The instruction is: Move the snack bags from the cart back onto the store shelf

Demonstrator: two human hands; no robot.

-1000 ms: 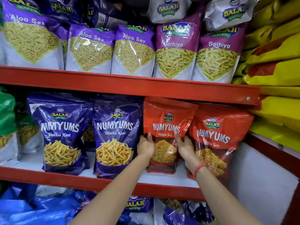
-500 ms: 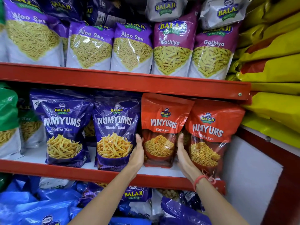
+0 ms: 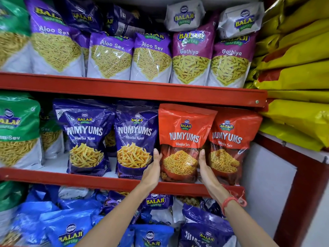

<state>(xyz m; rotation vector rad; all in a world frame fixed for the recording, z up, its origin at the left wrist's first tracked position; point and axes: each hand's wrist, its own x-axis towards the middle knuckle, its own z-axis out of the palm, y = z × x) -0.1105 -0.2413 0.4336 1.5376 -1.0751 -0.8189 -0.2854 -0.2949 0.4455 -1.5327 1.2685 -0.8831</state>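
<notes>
A red Numyums Bhujia Sev bag [image 3: 183,132] stands upright on the middle red shelf [image 3: 110,182]. My left hand [image 3: 153,168] presses flat against its lower left side and my right hand [image 3: 204,168] against its lower right side, so the bag is clamped between my palms. A second red Bhujia Sev bag [image 3: 231,138] stands just to its right, partly behind my right hand. Two purple Numyums Bhatha Kani bags [image 3: 137,138] stand to the left. No cart is in view.
The upper shelf [image 3: 133,90] carries Aloo Sev and Gathiya bags. Blue and purple bags [image 3: 71,220] fill the bottom level. Yellow bags [image 3: 299,68] are stacked at the right beside a red upright post [image 3: 299,193]. Green bags [image 3: 16,129] stand at far left.
My hands have slid from the front of the red bag to its two sides, and the bag now stands more upright on the shelf. The view has shifted slightly.
</notes>
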